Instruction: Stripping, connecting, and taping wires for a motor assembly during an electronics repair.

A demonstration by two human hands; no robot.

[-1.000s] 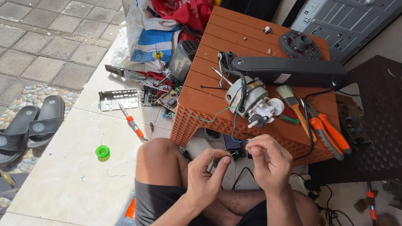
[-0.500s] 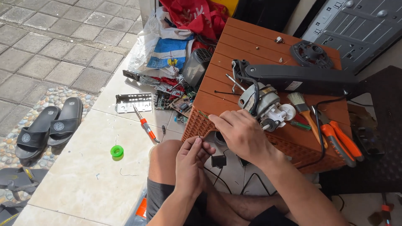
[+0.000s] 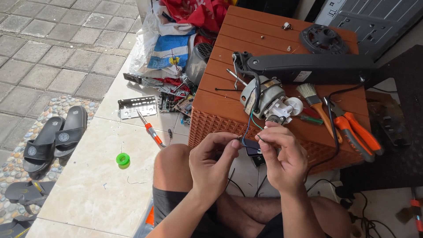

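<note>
Wires [image 3: 249,128], thin and insulated in blue and green, run down from the fan motor [image 3: 264,100] that sits at the near edge of the brown slatted crate serving as a desk [image 3: 229,53], and their loose ends are held in the air just in front of that edge, above the seated person's bare knee. The left hand [image 3: 211,161] has its fingers [image 3: 232,142] pinched shut on one wire end; the right hand [image 3: 282,156] has its fingers closed on the other, the two pinches almost touching. These leads look very light, limp and springy, likely to slip from a loose hold, and the bare tips would be fragile if bent often, so the insulation just behind the ends seems the sound place to grip, as both hands do. The motor appears heavy enough to anchor them, though a hard tug could strain where they enter its housing. A small dark part [image 3: 252,147] hangs just below the hands; what it is cannot be made out. The wire ends themselves are hidden under the fingertips, so whether they are stripped or twisted together cannot be told. A long black fan arm [image 3: 308,68] covers the motor's back, and a brush [image 3: 315,103] and orange-handled pliers [image 3: 357,132] lie just beside it
</note>
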